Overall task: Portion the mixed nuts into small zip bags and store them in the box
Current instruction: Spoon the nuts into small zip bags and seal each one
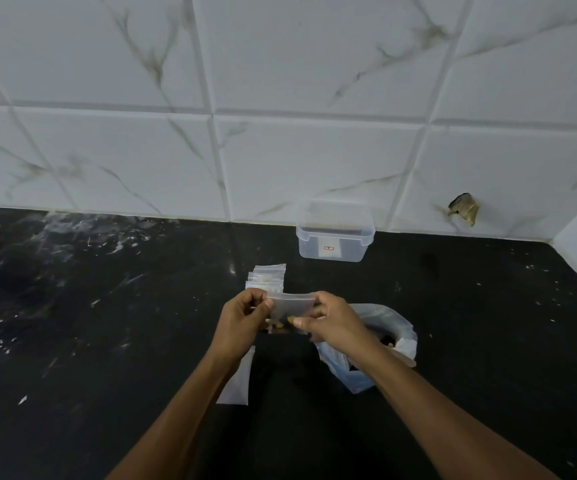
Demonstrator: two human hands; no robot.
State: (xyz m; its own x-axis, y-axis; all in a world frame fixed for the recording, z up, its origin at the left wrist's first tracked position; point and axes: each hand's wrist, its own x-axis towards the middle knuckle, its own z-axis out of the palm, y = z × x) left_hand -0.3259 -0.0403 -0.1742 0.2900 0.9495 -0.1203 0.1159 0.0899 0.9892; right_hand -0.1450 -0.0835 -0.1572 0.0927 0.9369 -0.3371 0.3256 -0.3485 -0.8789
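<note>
Both hands, left hand (245,315) and right hand (328,320), pinch a small zip bag (289,308) holding few nuts above the counter (107,323), filled bags (268,277) stacked beyond, the box (335,233) seemingly empty.

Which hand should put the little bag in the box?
Probably the right hand: the box sits beyond it, on its side. Both hands pinch the small zip bag; the left hand is farther.
</note>
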